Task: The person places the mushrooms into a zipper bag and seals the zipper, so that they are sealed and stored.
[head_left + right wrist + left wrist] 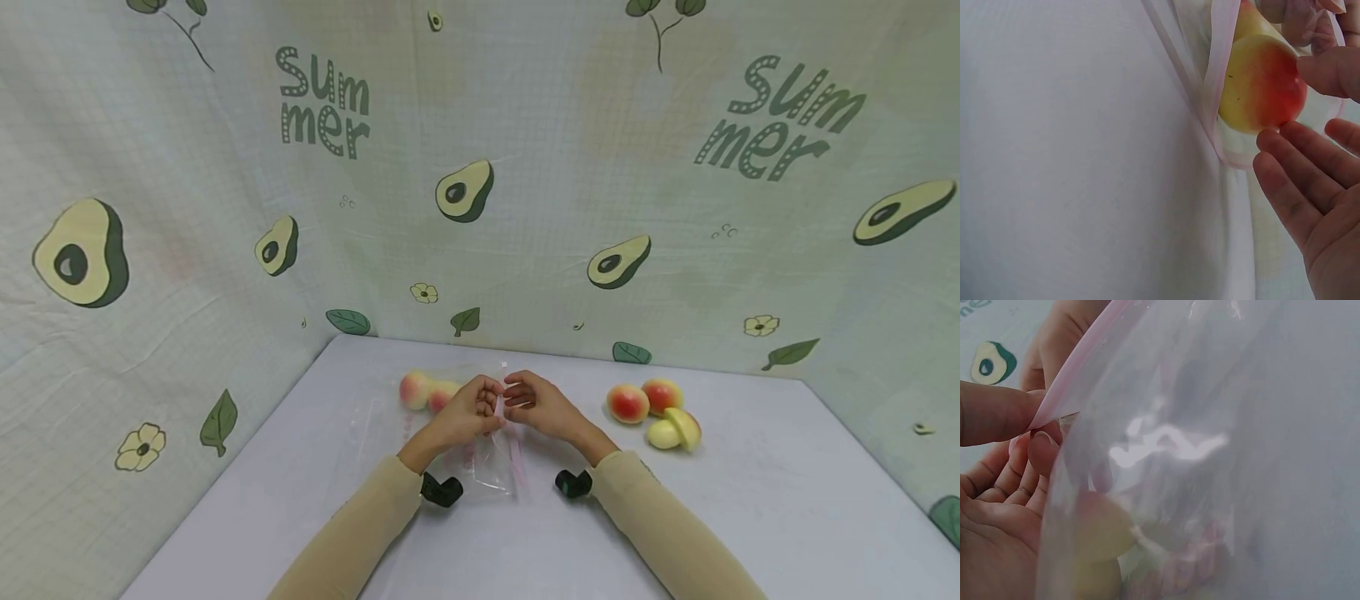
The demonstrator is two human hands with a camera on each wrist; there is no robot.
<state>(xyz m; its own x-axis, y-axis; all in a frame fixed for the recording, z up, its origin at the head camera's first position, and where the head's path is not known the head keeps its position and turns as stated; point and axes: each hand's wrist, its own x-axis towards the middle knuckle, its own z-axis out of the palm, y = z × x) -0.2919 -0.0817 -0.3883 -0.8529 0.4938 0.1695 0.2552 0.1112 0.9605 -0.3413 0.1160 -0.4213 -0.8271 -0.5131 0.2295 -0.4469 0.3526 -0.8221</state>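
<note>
A clear plastic bag (487, 471) with a pink edge strip (1075, 369) lies to the left of the table's middle. My left hand (471, 410) pinches that pink edge between thumb and fingertip. Inside the bag are red-and-yellow peach-like fruits (415, 390), and one such fruit (1263, 84) shows through the bag mouth in the right wrist view. At the mouth, my right hand (543, 406) has its fingers spread loosely, with nothing visibly gripped. Whether its fingertips touch the bag is unclear.
On the right of the white table (750, 508) sit two red-and-yellow fruits, a near one (627, 403) and a farther one (663, 396). Beside them is a yellow fruit piece (682, 428) with a curved strip over it. A printed cloth (540, 167) stands behind.
</note>
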